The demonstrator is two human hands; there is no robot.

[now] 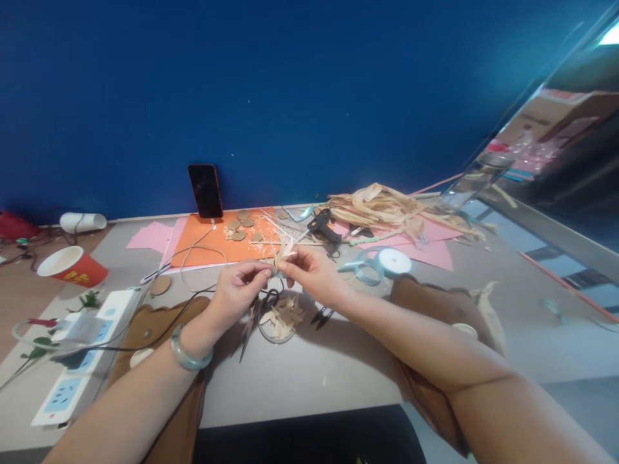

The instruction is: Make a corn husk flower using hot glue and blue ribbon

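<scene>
My left hand (240, 287) and my right hand (312, 270) meet above the middle of the table, both pinching a small piece of dried pale husk (283, 252) between the fingertips. A pale green bangle (186, 353) circles my left wrist. Just below the hands sit a small clear dish of husk pieces (280, 320), black scissors (258, 312) and small snips (322, 315).
An orange sheet (207, 241) carries brown round discs; a phone (205, 190) leans on the blue wall. A black glue gun (323, 225), a husk pile (382, 205), a ribbon spool (393, 261), pink paper, a red cup (72, 265) and a power strip (87, 348) lie around.
</scene>
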